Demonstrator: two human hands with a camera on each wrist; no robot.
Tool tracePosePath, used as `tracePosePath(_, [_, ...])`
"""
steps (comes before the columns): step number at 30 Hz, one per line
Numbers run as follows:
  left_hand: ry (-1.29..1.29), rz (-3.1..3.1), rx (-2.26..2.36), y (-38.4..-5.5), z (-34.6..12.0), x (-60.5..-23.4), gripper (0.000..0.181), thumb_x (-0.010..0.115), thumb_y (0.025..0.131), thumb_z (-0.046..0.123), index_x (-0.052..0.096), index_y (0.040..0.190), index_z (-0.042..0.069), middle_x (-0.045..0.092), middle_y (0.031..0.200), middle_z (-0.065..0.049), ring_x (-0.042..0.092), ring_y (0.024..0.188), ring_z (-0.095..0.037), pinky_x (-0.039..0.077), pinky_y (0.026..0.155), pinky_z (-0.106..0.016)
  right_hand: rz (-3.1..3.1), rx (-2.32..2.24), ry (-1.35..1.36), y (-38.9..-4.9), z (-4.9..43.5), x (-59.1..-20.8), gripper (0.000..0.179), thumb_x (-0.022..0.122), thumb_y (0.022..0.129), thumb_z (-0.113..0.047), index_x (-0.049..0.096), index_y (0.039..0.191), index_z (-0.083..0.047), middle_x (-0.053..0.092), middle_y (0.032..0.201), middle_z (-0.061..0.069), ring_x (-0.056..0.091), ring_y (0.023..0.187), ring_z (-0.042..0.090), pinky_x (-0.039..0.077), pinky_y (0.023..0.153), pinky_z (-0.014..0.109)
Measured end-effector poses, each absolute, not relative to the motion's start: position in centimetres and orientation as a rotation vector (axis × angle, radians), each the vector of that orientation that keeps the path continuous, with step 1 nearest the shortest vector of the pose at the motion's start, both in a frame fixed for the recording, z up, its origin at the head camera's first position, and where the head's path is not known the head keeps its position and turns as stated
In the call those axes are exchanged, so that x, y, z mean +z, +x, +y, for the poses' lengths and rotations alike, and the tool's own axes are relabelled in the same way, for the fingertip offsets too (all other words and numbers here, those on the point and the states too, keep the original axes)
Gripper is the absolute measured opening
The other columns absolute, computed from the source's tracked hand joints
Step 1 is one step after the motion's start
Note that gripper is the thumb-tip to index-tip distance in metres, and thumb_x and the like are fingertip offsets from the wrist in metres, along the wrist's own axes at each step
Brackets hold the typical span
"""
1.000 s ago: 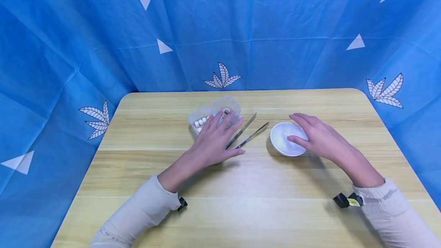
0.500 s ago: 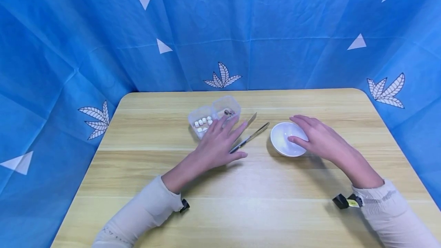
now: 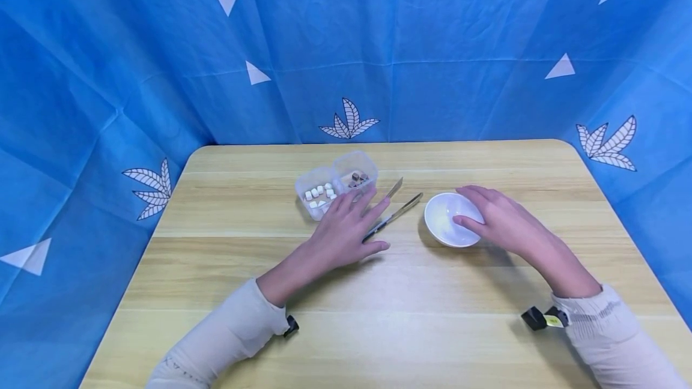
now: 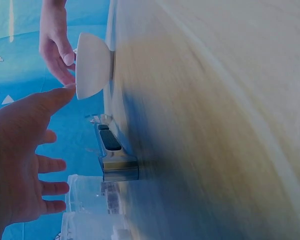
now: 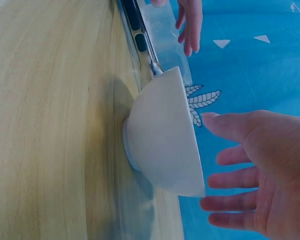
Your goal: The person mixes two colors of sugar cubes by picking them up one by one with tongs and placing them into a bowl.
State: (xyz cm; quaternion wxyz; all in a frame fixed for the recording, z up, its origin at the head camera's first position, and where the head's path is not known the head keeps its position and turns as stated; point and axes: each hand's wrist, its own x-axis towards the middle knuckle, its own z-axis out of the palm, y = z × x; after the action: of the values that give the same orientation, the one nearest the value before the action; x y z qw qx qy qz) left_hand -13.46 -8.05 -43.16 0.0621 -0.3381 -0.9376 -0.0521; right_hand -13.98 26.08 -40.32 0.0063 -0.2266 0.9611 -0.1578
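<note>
In the head view my left hand (image 3: 342,232) hovers with fingers spread over the handle end of metal tongs (image 3: 399,210). Its fingers hold nothing, and they partly cover a clear two-part plastic box (image 3: 354,158). One compartment has several white cubes (image 3: 319,191), the other several small brown pieces (image 3: 358,178). To the right stands a white bowl (image 3: 442,218), upright on the table. My right hand (image 3: 500,221) hangs over the bowl's right rim. From the right wrist view, its relaxed fingers (image 5: 234,178) lie just above and beside the rim; contact is hard to tell.
The wooden table (image 3: 411,317) reaches a blue patterned cloth (image 3: 432,101) at the back and sides. Black wrist devices (image 3: 535,318) sit below both sleeves. The tongs lie between the box and the bowl.
My left hand has drawn slightly back toward me and to the right, uncovering more of the box's contents. The right hand stays almost still above the bowl.
</note>
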Motion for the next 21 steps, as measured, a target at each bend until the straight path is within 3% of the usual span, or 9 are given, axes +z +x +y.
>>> tracePosePath(9, [-1.020, -2.848, -0.180, -13.61, -7.55, -43.61, 0.083, 0.061, 0.095, 0.065, 0.037, 0.161, 0.021, 0.041, 0.165, -0.015, 0.042, 0.149, -0.043, 0.040, 0.116, -0.064, 3.004, -0.521, -0.691, -13.97, 26.45, -40.87, 0.061, 0.071, 0.098, -0.032, 0.053, 0.145, 0.003, 0.059, 0.142, 0.032, 0.058, 0.130, 0.052, 0.047, 0.107, 0.065])
tracePosePath(21, [-0.981, -2.923, -0.185, -13.88, -7.16, -43.89, 0.081, 0.062, 0.097, 0.060, 0.036, 0.162, 0.019, 0.043, 0.163, -0.018, 0.046, 0.147, -0.043, 0.048, 0.111, -0.058, 2.991, -0.581, -0.648, -14.06, 26.80, -41.12, 0.060, 0.071, 0.099, -0.030, 0.054, 0.145, 0.004, 0.061, 0.139, 0.033, 0.060, 0.128, 0.051, 0.049, 0.105, 0.064])
